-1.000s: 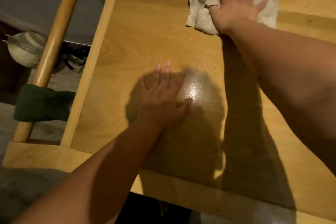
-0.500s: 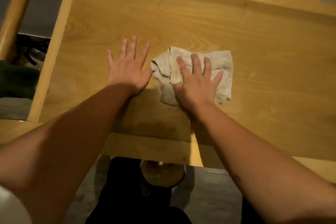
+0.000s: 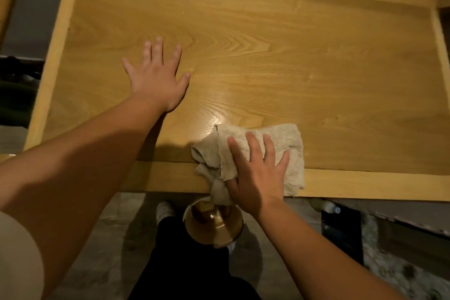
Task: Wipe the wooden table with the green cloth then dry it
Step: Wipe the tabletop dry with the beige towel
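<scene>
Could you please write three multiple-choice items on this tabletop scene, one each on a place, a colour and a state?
1. Where is the cloth?
A. the table's far edge
B. the table's near edge
C. the floor

2. What colour is the cloth?
A. beige
B. blue
C. red

3. How is the left hand?
A. clenched
B. holding a cup
C. flat, fingers spread

Answers: 1 B, it overhangs the wooden table's near rim under the right hand. 2 A, the fabric looks pale beige. 3 C, its palm lies on bare wood.
</scene>
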The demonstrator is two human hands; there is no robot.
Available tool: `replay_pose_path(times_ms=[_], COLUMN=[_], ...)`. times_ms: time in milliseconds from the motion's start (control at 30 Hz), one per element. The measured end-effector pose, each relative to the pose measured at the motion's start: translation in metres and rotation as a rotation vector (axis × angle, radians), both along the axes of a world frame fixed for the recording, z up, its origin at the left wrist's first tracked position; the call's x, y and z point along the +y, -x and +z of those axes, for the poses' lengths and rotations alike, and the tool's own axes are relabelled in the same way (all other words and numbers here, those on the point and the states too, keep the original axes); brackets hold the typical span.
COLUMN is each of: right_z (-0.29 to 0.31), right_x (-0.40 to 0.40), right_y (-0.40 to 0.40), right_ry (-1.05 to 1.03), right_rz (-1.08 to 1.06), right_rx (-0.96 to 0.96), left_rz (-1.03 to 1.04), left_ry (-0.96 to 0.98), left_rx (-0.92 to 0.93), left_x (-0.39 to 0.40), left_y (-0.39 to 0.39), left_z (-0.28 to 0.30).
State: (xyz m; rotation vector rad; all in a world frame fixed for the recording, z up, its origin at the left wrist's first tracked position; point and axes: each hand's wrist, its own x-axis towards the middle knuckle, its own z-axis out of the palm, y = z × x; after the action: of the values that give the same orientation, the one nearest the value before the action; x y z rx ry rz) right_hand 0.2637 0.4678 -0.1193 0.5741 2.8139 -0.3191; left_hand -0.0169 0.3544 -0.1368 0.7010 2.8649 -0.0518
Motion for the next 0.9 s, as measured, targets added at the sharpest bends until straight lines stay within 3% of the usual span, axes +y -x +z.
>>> replay_pose_path(times_ms=[100,200,567,767,900], right_z=[0.006,0.007,-0.005,-0.011,-0.017], right_x=[0.001,0.002,0.051,0.085,0.125], right_y=[-0.002,0.000,-0.011,0.031,0.100], right_ry=[0.046,0.052,-0.034,-0.021,-0.033], right_rz=[-0.019,-0.020,-0.087,-0.101,-0.101], right_rx=[0.007,-0.005,-0.020,0.009,0.005], left_rz=[-0.005,-0.135,-0.113,-0.103,-0.136], left_ry=[-0.017,-0.052,-0.117,-0.133,-0.166], left_rx=[-0.057,-0.137,-0.080,-0.067,-0.007], left_x=[0.028,0.069,0.076,0.076,0.073], left_y=[-0.021,-0.060,-0.067,-0.064,-0.066], left_z=[0.009,0.008,-0.003,-0.010,-0.008])
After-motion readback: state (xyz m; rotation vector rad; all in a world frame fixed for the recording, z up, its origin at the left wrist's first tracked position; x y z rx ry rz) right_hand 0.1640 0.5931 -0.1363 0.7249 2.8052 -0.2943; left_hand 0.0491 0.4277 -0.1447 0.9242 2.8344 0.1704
